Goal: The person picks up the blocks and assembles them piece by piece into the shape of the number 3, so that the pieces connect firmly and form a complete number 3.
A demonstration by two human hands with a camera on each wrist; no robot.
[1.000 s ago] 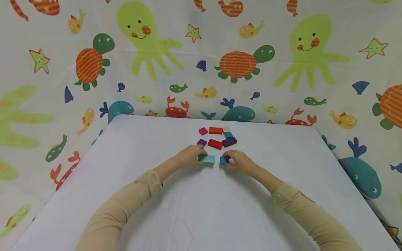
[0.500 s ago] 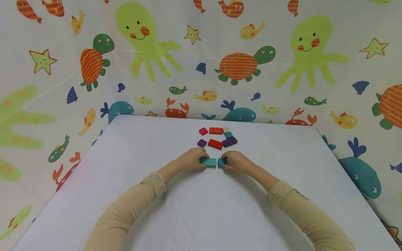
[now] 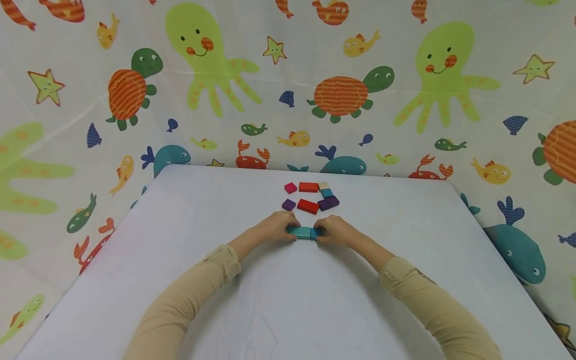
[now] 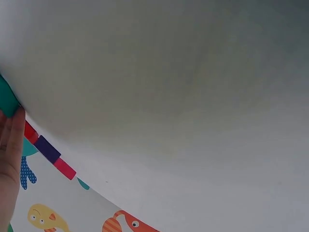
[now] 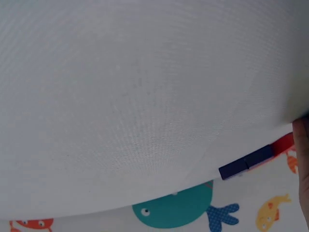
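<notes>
My left hand (image 3: 276, 227) grips the left end of a teal rectangular block (image 3: 300, 233) on the white table, thumb at the near side and fingers at the far side. From the right, my right hand (image 3: 336, 231) pinches a smaller blue block (image 3: 316, 234). The two blocks meet end to end in one line. In the left wrist view, the teal block (image 4: 7, 99) shows at the left edge beside the fingers (image 4: 17, 126). Only part of the right hand (image 5: 301, 164) enters the right wrist view.
Beyond the hands lie a purple block (image 3: 289, 204), a red block (image 3: 308, 206), a longer purple block (image 3: 328, 203), a blue block (image 3: 326, 193), a cream block (image 3: 323, 186), another red block (image 3: 308, 187) and a pink block (image 3: 290, 187). A sea-animal cloth (image 3: 288, 100) hangs behind the table (image 3: 225, 200).
The teal block has shifted slightly right and nearer. My right hand has slid the blue block left, and the gap between the two blocks has closed.
</notes>
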